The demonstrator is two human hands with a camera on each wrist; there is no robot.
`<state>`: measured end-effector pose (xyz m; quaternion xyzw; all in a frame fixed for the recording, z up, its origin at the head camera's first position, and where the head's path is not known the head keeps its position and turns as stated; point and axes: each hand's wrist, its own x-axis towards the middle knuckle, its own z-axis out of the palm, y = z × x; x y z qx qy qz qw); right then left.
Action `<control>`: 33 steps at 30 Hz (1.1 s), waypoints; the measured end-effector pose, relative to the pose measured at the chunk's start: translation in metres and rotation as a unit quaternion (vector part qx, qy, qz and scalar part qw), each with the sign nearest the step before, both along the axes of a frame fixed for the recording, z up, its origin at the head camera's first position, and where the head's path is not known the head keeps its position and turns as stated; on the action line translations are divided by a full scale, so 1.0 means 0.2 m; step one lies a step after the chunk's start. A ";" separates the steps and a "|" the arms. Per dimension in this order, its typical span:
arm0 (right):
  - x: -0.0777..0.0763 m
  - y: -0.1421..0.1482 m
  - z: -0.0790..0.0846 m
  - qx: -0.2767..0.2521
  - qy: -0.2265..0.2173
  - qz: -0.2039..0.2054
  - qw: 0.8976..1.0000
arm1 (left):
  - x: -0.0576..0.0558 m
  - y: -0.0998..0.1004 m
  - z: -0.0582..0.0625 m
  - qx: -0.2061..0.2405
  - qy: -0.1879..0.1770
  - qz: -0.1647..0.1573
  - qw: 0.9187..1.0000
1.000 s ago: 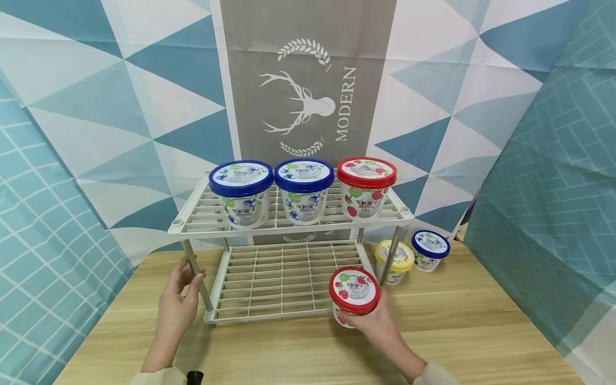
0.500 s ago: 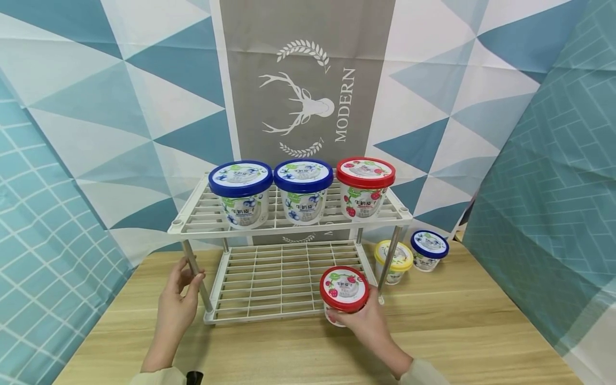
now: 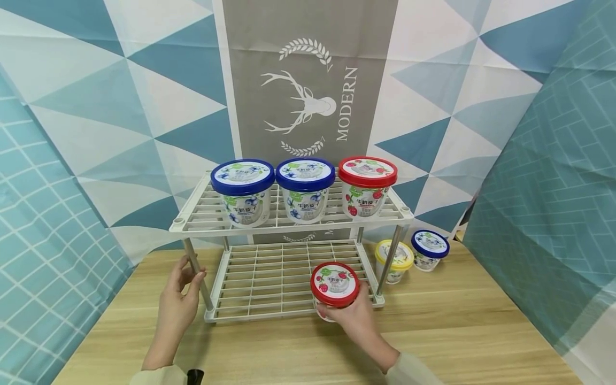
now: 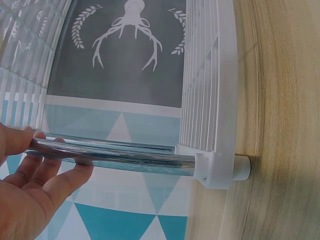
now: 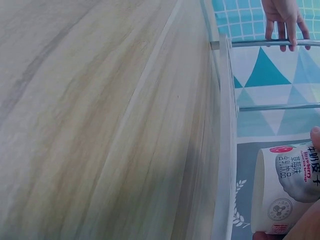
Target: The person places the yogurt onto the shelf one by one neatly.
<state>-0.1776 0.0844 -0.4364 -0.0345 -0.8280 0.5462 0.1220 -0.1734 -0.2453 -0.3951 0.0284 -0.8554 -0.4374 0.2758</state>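
Note:
My right hand [image 3: 353, 315] grips a strawberry cup with a red lid [image 3: 335, 283] from its right side. That cup is upright and overlaps the front edge of the rack's lower shelf [image 3: 260, 315] in the head view; its printed side [image 5: 290, 175] shows in the right wrist view, at a gap from the shelf edge. With thumb and fingertips my left hand [image 3: 179, 302] holds the rack's front left metal post [image 4: 125, 156]. On the upper shelf [image 3: 226, 231] stand two blue-lidded cups, one at left [image 3: 247, 206] and one mid-shelf [image 3: 305, 206], and another red-lidded cup [image 3: 364, 200] at right.
A yellow-lidded cup [image 3: 394, 256] stands on the wooden table [image 3: 447, 321] behind the front right post [image 3: 391, 256]. Farther right is a blue-lidded cup [image 3: 430, 251]. Patterned cloth [image 3: 308, 80] hangs close behind the rack.
My right hand has carried the red-lidded cup left and slightly farther back, from near the front right post toward the lower shelf's middle. The left hand stays on its post.

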 end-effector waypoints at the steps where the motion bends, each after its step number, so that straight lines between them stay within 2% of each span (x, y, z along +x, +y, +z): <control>1: 0.00 -0.01 0.00 -0.001 0.000 0.000 1.000 | 0.00 0.00 0.00 0.000 0.001 0.001 1.000; 9: -0.03 -0.08 0.01 -0.031 0.006 0.003 0.999 | 0.00 0.00 0.00 -0.001 0.004 0.002 1.000; 22: -0.06 -0.16 -0.01 -0.046 0.013 0.005 0.999 | 0.00 0.00 0.00 0.007 -0.009 -0.005 1.000; 33: -0.07 -0.23 -0.02 -0.073 0.026 0.022 0.997 | 0.00 0.00 0.00 0.009 -0.012 -0.005 1.000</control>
